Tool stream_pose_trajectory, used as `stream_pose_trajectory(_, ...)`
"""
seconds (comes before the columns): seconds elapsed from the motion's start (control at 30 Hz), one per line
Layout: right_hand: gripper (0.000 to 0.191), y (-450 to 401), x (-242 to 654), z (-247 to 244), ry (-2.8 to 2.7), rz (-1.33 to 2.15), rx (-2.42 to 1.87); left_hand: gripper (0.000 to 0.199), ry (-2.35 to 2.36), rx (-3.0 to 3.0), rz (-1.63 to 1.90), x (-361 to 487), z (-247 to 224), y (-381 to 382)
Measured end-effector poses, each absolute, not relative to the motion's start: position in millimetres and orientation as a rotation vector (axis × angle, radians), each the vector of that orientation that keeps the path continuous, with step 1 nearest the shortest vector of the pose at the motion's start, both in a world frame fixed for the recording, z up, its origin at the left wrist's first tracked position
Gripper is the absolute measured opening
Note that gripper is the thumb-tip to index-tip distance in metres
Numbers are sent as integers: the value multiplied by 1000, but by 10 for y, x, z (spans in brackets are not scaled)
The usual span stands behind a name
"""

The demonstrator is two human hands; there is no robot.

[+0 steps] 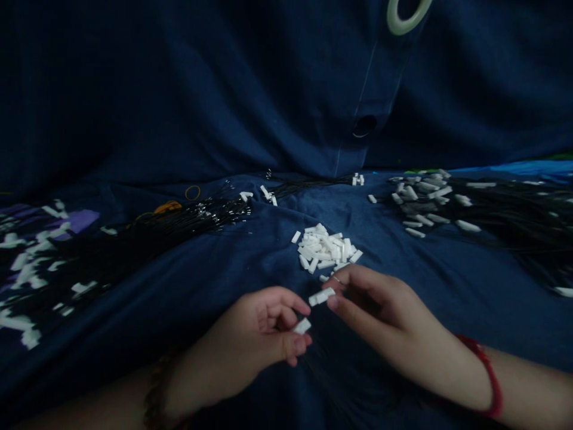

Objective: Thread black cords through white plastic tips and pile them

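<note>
My left hand [250, 340] is closed, with a small white plastic connector [302, 326] pinched between thumb and curled fingers. My right hand [398, 322] grips a longer white connector housing [322, 296] at the tips of thumb and forefinger. The two pieces are close together but apart, and the left forefinger's tip is beside the longer one. Just beyond the hands lies a loose pile of white connector housings [326, 246]. Thin dark wires seem to hang below the hands, too dim to follow.
Dark blue cloth [250, 257] covers the surface and rises behind it. Black wires with shiny metal ends [215, 212] lie at left, beside white connectors [27, 269] and an orange band [168, 207]. At right is another black wire bundle [514, 221] with white connectors [423, 191].
</note>
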State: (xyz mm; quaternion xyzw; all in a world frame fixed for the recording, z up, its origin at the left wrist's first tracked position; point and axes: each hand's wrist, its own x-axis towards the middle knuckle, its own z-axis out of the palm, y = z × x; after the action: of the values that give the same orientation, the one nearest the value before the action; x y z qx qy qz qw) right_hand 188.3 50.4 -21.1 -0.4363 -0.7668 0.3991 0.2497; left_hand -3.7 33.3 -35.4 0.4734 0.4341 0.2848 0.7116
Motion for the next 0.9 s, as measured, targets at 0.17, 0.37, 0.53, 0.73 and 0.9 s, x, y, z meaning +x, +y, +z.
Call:
stream_pose_trajectory(0.17, 14, 536, 1856, -263, -2129, 1301, -1086, 36, 939, 1025, 648, -69, -395, 362)
stream_pose_trajectory(0.37, 15, 488, 1835, -273, -2059, 1377, -1098, 24, 915, 1063, 582, -79, -365, 358)
stream_pose_trajectory(0.53, 14, 472, 1814, -330, -1991, 1400, -1064, 16, 974, 1074, 582, -33, -335, 363)
stream_pose_trajectory(0.73, 13, 461, 1787, -331, -1955, 1410, -1032, 17, 953, 995, 693, -9, -382, 345)
stream_pose_trajectory(0.9, 12, 454, 1737, -340, -2036, 1345, -1028, 21, 883, 995, 805, -12, -404, 328)
